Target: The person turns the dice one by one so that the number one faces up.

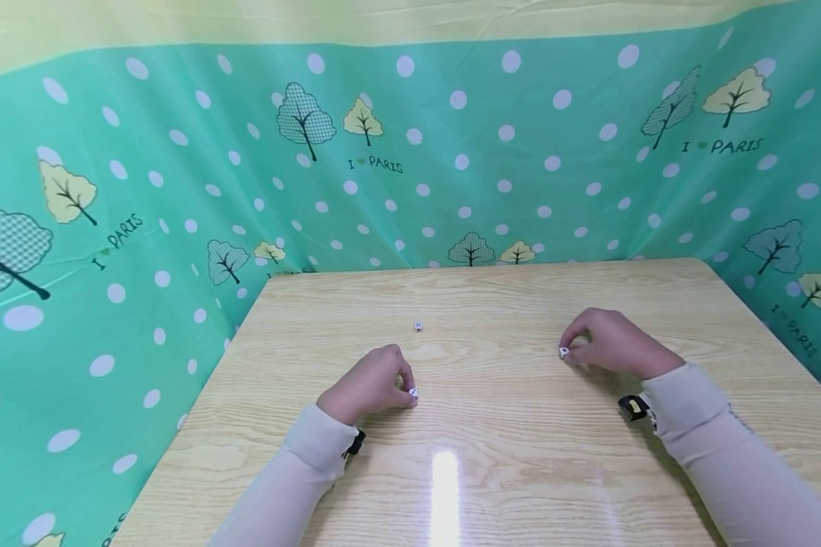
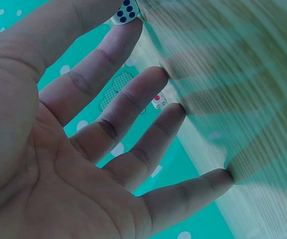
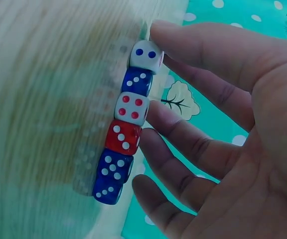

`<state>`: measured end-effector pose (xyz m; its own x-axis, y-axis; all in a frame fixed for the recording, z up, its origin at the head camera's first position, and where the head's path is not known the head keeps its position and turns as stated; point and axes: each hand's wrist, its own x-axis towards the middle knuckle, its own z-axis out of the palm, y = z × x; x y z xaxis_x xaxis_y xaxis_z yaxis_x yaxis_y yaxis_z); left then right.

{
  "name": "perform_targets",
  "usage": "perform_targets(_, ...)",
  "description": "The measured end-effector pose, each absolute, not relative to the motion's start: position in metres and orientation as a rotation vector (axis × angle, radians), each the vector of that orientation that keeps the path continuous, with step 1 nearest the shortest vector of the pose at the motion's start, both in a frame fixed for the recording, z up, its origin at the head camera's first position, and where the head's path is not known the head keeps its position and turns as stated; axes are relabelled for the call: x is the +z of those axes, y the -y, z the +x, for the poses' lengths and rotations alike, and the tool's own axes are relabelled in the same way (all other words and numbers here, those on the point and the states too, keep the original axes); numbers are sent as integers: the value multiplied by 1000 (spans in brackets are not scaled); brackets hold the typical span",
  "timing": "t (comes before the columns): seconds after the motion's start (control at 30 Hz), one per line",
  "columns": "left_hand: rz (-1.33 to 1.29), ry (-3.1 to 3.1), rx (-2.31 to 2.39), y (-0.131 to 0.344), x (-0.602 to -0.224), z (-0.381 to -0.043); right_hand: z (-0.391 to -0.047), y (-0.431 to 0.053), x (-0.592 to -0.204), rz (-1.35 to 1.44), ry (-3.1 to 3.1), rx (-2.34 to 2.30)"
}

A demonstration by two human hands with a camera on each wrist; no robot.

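Note:
My left hand (image 1: 376,384) is low over the wooden table, thumb and index finger pinching a white die (image 1: 413,393). Dark pips show on this die in the left wrist view, where the other fingers spread out with their tips right at the tabletop. At the right, my right hand (image 1: 603,342) pinches a white die (image 3: 146,56) with two blue pips. That die is at the end of a row with a blue die (image 3: 137,81), a white die with red pips (image 3: 132,108), a red die (image 3: 123,138) and two more blue dice (image 3: 114,166). The hand mostly hides this row from the head view.
Another white die (image 1: 418,327) lies farther back on the wooden table (image 1: 506,456), beyond the left hand. A green dotted curtain (image 1: 438,190) hangs behind the table and along its sides. Each wrist wears a dark strapped device (image 1: 633,407).

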<state>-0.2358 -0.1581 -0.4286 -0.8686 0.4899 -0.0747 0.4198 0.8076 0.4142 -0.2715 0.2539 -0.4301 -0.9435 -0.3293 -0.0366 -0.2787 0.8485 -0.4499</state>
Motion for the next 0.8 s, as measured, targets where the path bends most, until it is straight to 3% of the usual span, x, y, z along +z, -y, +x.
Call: perform_targets(0.8,715,-2817,579,159,-431,-237,-271,-264,-425,-483,-2835,-671)
